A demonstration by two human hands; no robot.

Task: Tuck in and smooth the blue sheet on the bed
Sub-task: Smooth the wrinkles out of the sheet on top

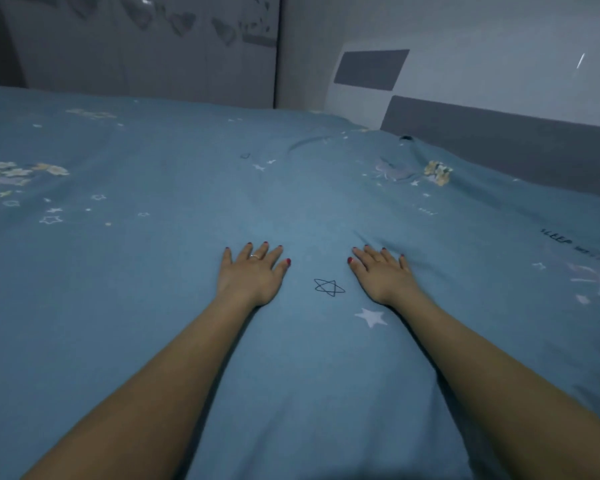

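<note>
Both palms flat on the blue sheet, mid-smooth, with creases waiting near the headboard.

The left hand (253, 273) and right hand (378, 273) press down side by side on the blue sheet (174, 174), fingers (246, 249) spread wide and straight, gripping nothing, a printed outline star (329, 287) between them. The sheet covers the whole bed, and folds bunch just past the right hand and up by the grey headboard (499, 140). My worry: push forward unevenly and those ridges get driven toward the headboard rather than flattened, or the far edge pulls loose. No containers anywhere in view, so nothing to report inside one.
</note>
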